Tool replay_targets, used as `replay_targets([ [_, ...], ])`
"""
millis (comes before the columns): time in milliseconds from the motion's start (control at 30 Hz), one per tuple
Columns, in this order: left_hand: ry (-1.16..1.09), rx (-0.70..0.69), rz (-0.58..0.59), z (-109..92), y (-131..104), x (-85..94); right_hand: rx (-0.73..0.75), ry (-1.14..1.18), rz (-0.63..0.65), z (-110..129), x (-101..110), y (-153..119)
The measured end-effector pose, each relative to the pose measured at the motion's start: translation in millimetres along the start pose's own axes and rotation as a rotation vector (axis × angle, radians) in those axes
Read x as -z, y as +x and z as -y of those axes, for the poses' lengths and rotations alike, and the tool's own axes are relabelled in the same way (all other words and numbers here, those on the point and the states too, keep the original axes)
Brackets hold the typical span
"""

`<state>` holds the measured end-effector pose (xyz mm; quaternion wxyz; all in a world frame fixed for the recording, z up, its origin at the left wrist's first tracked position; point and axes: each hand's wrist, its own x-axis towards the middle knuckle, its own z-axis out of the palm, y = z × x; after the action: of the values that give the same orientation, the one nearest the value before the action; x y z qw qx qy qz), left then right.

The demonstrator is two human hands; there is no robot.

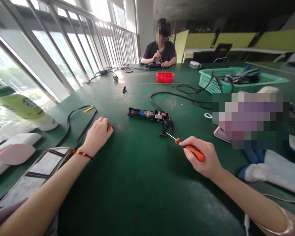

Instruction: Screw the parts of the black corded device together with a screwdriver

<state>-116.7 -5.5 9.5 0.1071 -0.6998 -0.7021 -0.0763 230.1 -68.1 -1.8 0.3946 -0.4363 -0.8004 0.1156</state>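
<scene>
My right hand (204,155) grips an orange-and-black screwdriver (193,151). The shaft points left, its tip at the cable end of an opened black corded device (147,114). Blue, silver and orange inner parts and thin wires show inside this long housing, which lies on the green table. Left of the device, my left hand (99,133) is closed just above the tabletop. A small dark bit shows at its fingertips, too small to name. A black cord (170,93) runs from the device toward the right.
A green basket (245,88) with cables and a red tray (165,77) stand farther back. A small black part (124,89) lies at mid-table. On the left are a bottle (22,105), a strapped bag (36,170) and a railing. Another person (159,49) works opposite.
</scene>
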Motion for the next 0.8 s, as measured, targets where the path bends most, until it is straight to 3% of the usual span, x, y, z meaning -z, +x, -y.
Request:
replay_targets([
  [167,-0.105,-0.072,-0.012,-8.4,-3.7,5.2,0.229,0.045,0.004,2.0,3.0,-0.6],
  [333,-0.231,-0.222,-0.04,-19.1,-7.3,1.8,0.309,0.125,-0.001,4.7,4.9,-1.0],
  [433,-0.332,-0.334,-0.044,-31.0,-10.3,-2.6,0.267,0.193,-0.034,2.6,3.2,-1.3],
  [567,-0.364,-0.472,-0.021,-54.1,-14.2,-3.2,0.09,0.26,-0.026,-2.9,-0.6,-2.7],
  [800,-0.464,-0.473,-0.025,-77.7,-3.7,-3.1,-0.042,0.421,-0.03,-11.2,-1.4,-3.4],
])
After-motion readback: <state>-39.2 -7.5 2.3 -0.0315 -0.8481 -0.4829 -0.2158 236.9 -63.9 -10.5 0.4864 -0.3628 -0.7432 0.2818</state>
